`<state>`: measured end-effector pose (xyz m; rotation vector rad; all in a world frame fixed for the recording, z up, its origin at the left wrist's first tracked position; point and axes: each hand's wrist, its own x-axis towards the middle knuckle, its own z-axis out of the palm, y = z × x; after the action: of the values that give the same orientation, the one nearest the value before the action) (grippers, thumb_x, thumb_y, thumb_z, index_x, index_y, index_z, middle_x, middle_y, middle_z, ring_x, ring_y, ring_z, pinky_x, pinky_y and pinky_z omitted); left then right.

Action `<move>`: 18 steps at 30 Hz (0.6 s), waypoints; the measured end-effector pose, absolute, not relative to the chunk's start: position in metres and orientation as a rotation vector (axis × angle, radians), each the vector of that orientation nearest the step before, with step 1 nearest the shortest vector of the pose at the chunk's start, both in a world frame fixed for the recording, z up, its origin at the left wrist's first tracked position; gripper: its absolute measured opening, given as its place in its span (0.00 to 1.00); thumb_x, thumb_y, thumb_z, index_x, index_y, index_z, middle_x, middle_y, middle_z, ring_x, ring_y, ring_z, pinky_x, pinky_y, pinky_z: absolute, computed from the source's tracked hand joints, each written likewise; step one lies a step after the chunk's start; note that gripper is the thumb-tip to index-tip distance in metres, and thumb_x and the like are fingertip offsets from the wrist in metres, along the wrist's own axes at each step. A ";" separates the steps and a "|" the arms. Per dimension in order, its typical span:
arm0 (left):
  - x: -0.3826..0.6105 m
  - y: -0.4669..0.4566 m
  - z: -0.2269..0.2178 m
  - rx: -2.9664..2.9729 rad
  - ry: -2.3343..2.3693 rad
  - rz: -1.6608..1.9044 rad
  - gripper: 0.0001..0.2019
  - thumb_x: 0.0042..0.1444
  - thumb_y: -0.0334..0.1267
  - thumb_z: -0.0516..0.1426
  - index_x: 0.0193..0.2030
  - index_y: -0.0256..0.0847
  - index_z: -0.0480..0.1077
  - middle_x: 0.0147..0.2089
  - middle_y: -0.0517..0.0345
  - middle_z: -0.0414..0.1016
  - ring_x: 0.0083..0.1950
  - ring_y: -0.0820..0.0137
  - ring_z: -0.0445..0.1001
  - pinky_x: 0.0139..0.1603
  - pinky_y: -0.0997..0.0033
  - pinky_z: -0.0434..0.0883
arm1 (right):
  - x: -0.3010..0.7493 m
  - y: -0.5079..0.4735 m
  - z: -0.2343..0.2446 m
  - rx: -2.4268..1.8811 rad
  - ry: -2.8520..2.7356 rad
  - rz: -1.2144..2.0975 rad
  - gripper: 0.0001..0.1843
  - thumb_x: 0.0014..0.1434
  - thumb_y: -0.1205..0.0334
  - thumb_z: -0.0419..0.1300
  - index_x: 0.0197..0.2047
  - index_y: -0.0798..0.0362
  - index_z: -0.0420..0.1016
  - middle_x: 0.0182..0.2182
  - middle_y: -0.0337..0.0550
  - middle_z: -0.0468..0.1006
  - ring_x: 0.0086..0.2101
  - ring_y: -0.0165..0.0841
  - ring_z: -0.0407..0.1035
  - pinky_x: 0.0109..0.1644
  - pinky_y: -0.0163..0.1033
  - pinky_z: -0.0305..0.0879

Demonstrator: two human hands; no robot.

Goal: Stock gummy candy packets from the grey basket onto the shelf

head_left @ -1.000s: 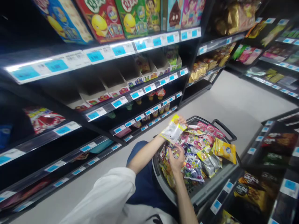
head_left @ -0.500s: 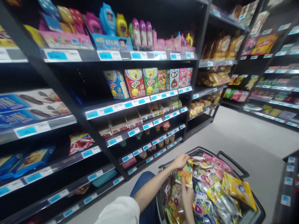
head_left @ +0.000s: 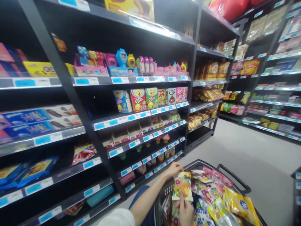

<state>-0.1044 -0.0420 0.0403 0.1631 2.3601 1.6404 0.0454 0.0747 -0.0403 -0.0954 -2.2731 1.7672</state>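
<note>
A small yellow candy packet (head_left: 182,185) with orange fruit pictures stands tilted over the black shopping basket (head_left: 162,188). My right hand (head_left: 185,211) pinches its bottom edge, thumb on the front. Just above the packet's top edge is my left hand (head_left: 176,169), its fingers loosely bent and apart; whether they touch the packet is hard to see. Beneath and beside my hands, the basket holds many bagged sweets, among them a shiny yellow bag (head_left: 241,204), pink packets (head_left: 218,176) and a dark blue packet (head_left: 203,216).
Black shelves (head_left: 141,117) with price tags run along the left, carrying boxed snacks (head_left: 138,99), toy-shaped candies (head_left: 121,58) and jelly cups (head_left: 166,138). The basket's handle (head_left: 235,177) lies along its far right side. Grey floor (head_left: 235,138) stretches beyond, towards more stocked shelves.
The view has tilted up, bringing the upper shelves into sight. The packet has shifted left and turned its front more towards me. My left hand has come off its top corner.
</note>
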 end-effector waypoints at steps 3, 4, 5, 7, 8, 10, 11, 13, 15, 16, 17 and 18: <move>-0.104 -0.055 0.044 0.129 2.228 1.698 0.36 0.50 0.75 0.57 0.40 0.36 0.70 0.44 0.51 0.77 0.34 0.74 0.71 0.34 0.74 0.62 | 0.045 0.073 -0.047 0.033 -2.335 1.742 0.44 0.64 0.21 0.44 0.18 0.45 0.78 0.21 0.49 0.79 0.25 0.44 0.76 0.37 0.44 0.73; -0.102 -0.060 0.044 0.130 2.179 1.691 0.38 0.47 0.75 0.59 0.42 0.36 0.71 0.46 0.50 0.78 0.34 0.75 0.71 0.33 0.74 0.61 | 0.045 0.072 -0.050 0.089 -2.350 1.700 0.45 0.65 0.21 0.42 0.20 0.45 0.81 0.21 0.49 0.79 0.25 0.44 0.76 0.37 0.44 0.72; -0.100 -0.064 0.044 0.137 2.133 1.670 0.38 0.44 0.74 0.62 0.43 0.36 0.72 0.47 0.49 0.78 0.33 0.75 0.70 0.33 0.74 0.62 | 0.045 0.071 -0.053 0.147 -2.364 1.663 0.46 0.65 0.21 0.41 0.24 0.46 0.83 0.22 0.50 0.80 0.26 0.44 0.77 0.36 0.44 0.72; -0.092 -0.072 0.042 0.151 2.072 1.606 0.37 0.39 0.69 0.68 0.42 0.35 0.76 0.43 0.50 0.80 0.33 0.74 0.69 0.35 0.73 0.64 | 0.045 0.069 -0.058 0.269 -2.380 1.578 0.49 0.66 0.21 0.37 0.32 0.48 0.87 0.25 0.52 0.81 0.26 0.44 0.77 0.34 0.43 0.72; -0.087 -0.076 0.040 0.149 2.063 1.576 0.34 0.37 0.66 0.70 0.39 0.35 0.77 0.39 0.52 0.79 0.33 0.73 0.69 0.36 0.72 0.64 | 0.046 0.068 -0.060 0.330 -2.377 1.515 0.49 0.67 0.23 0.35 0.35 0.48 0.88 0.26 0.54 0.81 0.25 0.44 0.77 0.33 0.43 0.71; -0.074 -0.080 0.036 0.115 2.075 1.547 0.28 0.35 0.59 0.74 0.32 0.35 0.77 0.29 0.57 0.76 0.33 0.71 0.69 0.39 0.71 0.65 | 0.049 0.066 -0.062 0.424 -2.330 1.355 0.45 0.72 0.30 0.35 0.40 0.48 0.88 0.28 0.55 0.82 0.26 0.44 0.77 0.32 0.44 0.72; -0.067 -0.082 0.033 0.087 2.081 1.554 0.27 0.35 0.58 0.75 0.28 0.36 0.76 0.24 0.60 0.71 0.33 0.70 0.69 0.40 0.70 0.66 | 0.050 0.065 -0.061 0.449 -2.296 1.292 0.41 0.74 0.35 0.37 0.42 0.48 0.88 0.30 0.55 0.83 0.29 0.45 0.78 0.34 0.45 0.74; -0.052 -0.085 0.031 0.032 2.047 1.615 0.27 0.38 0.59 0.74 0.22 0.37 0.71 0.19 0.61 0.65 0.34 0.67 0.70 0.44 0.67 0.68 | 0.052 0.063 -0.058 0.461 -2.241 1.252 0.31 0.76 0.43 0.44 0.47 0.46 0.87 0.38 0.54 0.84 0.41 0.48 0.80 0.45 0.50 0.77; -0.040 -0.088 0.032 0.002 1.938 1.722 0.29 0.45 0.66 0.69 0.24 0.37 0.72 0.22 0.58 0.69 0.37 0.64 0.74 0.47 0.65 0.72 | 0.052 0.062 -0.053 0.463 -2.234 1.285 0.26 0.75 0.45 0.48 0.51 0.45 0.86 0.48 0.53 0.83 0.52 0.50 0.76 0.55 0.57 0.76; -0.036 -0.089 0.034 -0.006 1.868 1.780 0.30 0.47 0.68 0.66 0.28 0.37 0.74 0.27 0.55 0.73 0.39 0.63 0.76 0.49 0.63 0.73 | 0.052 0.062 -0.051 0.482 -2.249 1.302 0.25 0.75 0.44 0.49 0.52 0.45 0.85 0.52 0.52 0.82 0.55 0.51 0.74 0.58 0.59 0.74; -0.033 -0.091 0.036 -0.012 1.800 1.835 0.31 0.47 0.70 0.66 0.32 0.38 0.75 0.32 0.52 0.77 0.41 0.62 0.78 0.50 0.62 0.74 | 0.051 0.062 -0.050 0.503 -2.268 1.314 0.25 0.75 0.44 0.49 0.53 0.44 0.85 0.53 0.51 0.81 0.56 0.51 0.73 0.59 0.61 0.73; -0.031 -0.093 0.039 -0.018 1.742 1.887 0.32 0.45 0.70 0.66 0.36 0.38 0.76 0.36 0.49 0.79 0.44 0.61 0.79 0.51 0.62 0.75 | 0.050 0.062 -0.049 0.520 -2.287 1.324 0.25 0.75 0.44 0.48 0.53 0.44 0.85 0.54 0.50 0.81 0.57 0.51 0.72 0.60 0.62 0.73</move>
<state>-0.0312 -0.0928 0.0394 -0.0179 1.7418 1.8865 0.0500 0.0618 -0.0492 0.5199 -2.2867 1.3241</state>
